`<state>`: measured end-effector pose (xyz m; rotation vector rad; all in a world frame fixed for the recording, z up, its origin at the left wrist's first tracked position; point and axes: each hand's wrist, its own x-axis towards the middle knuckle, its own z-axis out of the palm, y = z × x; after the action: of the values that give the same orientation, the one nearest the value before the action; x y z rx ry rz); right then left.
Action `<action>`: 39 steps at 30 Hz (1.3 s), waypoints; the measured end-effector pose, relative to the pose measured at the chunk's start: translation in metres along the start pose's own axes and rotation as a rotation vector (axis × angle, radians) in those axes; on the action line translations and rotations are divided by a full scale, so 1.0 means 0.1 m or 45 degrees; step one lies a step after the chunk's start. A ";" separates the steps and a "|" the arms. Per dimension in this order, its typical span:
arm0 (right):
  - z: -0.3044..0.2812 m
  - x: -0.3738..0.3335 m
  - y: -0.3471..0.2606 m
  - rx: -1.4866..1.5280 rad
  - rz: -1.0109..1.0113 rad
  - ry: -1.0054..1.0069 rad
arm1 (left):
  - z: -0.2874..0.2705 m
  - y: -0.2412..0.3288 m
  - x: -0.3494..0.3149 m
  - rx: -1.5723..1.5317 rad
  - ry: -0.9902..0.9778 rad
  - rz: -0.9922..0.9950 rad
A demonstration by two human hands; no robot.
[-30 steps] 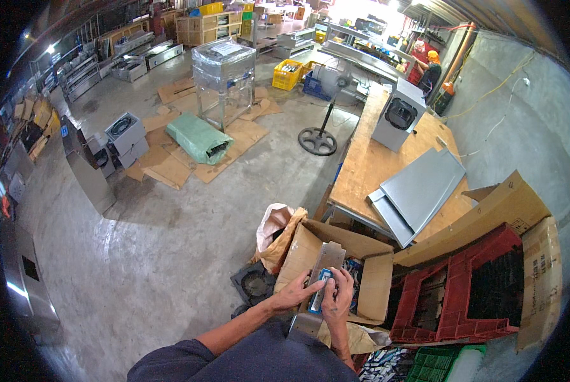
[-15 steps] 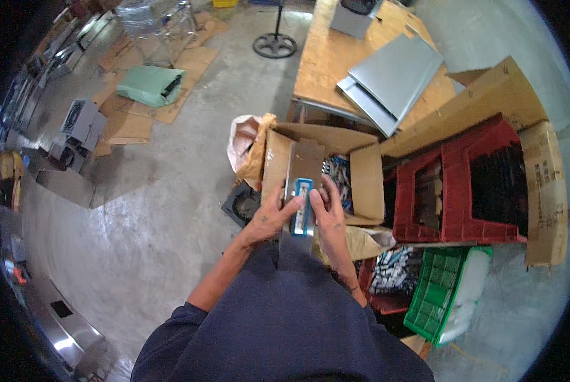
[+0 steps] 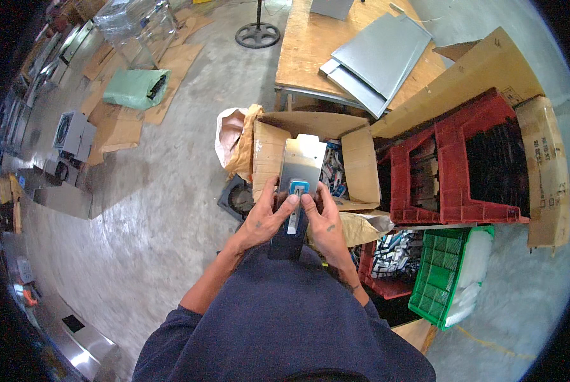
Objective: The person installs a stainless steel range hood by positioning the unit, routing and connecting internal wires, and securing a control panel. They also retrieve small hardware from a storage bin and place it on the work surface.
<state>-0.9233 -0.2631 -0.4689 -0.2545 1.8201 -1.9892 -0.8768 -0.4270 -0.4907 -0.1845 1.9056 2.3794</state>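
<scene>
In front of my torso, a long, flat silver metal piece (image 3: 302, 162) is held upright-ish between both hands, its lower end close to my dark shirt. A narrow blue-rimmed insert (image 3: 299, 187) with a pale middle sits on its face. My left hand (image 3: 263, 218) closes round the left edge, thumb on the insert. My right hand (image 3: 326, 223) grips the right edge, its thumb pressing beside the other one. The thumbs cover part of the insert. Just beyond stands an open cardboard box (image 3: 362, 169) with many small blue and silver parts.
A wooden table (image 3: 304, 54) carrying a grey metal panel (image 3: 387, 57) stands ahead. To the right are red crates (image 3: 445, 172), a green crate (image 3: 432, 274) and a tall cardboard sheet (image 3: 488, 70). A paper sack (image 3: 252, 146) and a dark round-holed part (image 3: 237, 197) lie beside the box.
The metal piece has tilted, so its far end shows brighter. Both thumbs now lie together over the insert, hiding more of it. The view has shifted slightly.
</scene>
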 end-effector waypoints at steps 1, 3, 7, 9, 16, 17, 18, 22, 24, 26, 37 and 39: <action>-0.03 0.00 0.03 0.003 -0.008 0.001 | 0.03 0.01 0.02 0.033 0.019 0.007; -0.08 -0.02 0.06 -0.019 -0.030 0.011 | 0.10 0.02 0.06 0.056 0.025 0.025; -0.15 -0.13 0.11 0.003 -0.047 0.068 | 0.25 0.08 0.03 0.156 0.027 0.100; -0.18 -0.18 0.21 0.005 -0.079 0.161 | 0.30 0.14 0.02 0.296 0.000 0.118; 0.03 -0.53 0.21 -0.083 -0.115 0.412 | 0.14 0.29 -0.01 0.596 -0.273 0.456; 0.12 -0.59 0.24 -0.115 -0.099 0.470 | 0.09 0.33 -0.03 0.579 -0.337 0.495; 0.26 -0.65 0.26 -0.076 -0.141 0.531 | 0.03 0.36 -0.05 0.565 -0.411 0.528; 0.95 -0.93 0.45 0.096 -0.247 0.836 | -0.33 0.44 -0.24 0.475 -0.781 0.279; 1.25 -1.12 0.64 0.102 -0.229 1.009 | -0.46 0.35 -0.38 0.502 -0.890 0.196; 1.56 -1.36 0.80 0.167 -0.254 1.099 | -0.53 0.25 -0.58 0.460 -0.968 0.245; 3.02 -2.22 1.06 0.050 -0.029 1.983 | -0.74 -0.14 -1.63 0.512 -1.482 0.007; 3.23 -2.32 1.19 0.109 -0.046 2.106 | -0.78 -0.23 -1.80 0.540 -1.564 -0.036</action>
<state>-0.5607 -0.4601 -0.5112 1.8998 2.3491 -2.3820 -0.6928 -0.4968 -0.5030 0.9995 1.5686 1.3337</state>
